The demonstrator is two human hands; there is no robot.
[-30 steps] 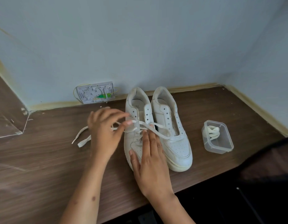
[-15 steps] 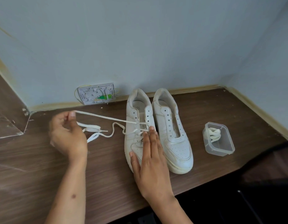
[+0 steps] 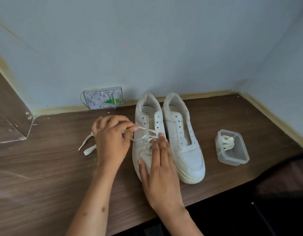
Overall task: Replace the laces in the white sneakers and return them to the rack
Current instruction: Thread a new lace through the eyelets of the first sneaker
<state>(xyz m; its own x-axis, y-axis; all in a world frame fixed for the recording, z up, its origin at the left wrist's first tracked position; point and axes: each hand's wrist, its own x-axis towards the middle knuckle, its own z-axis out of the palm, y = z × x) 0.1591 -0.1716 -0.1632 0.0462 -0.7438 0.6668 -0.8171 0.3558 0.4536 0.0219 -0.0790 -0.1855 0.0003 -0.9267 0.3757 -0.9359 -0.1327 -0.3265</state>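
Note:
Two white sneakers stand side by side on the brown wooden table (image 3: 45, 176), toes toward me. The left sneaker (image 3: 148, 120) has a white lace (image 3: 151, 132) threaded through its lower eyelets. My left hand (image 3: 111, 140) pinches the tip of that lace right beside the sneaker's left eyelet row. The lace's loose parts (image 3: 88, 147) trail on the table to the left. My right hand (image 3: 158, 169) lies flat with straight fingers on the toe and lower lacing of the left sneaker. The right sneaker (image 3: 184, 140) has bare eyelets and no lace.
A clear plastic box (image 3: 232, 149) holding a bundled white lace (image 3: 228, 142) sits to the right of the sneakers. A grey wall plate (image 3: 104, 99) with wires leans at the back wall. The table's front edge runs just behind my wrists.
My left hand, which had pulled the lace out far to the left, has come back to the left sneaker's eyelets with the lace tip. My right hand stayed on the toe.

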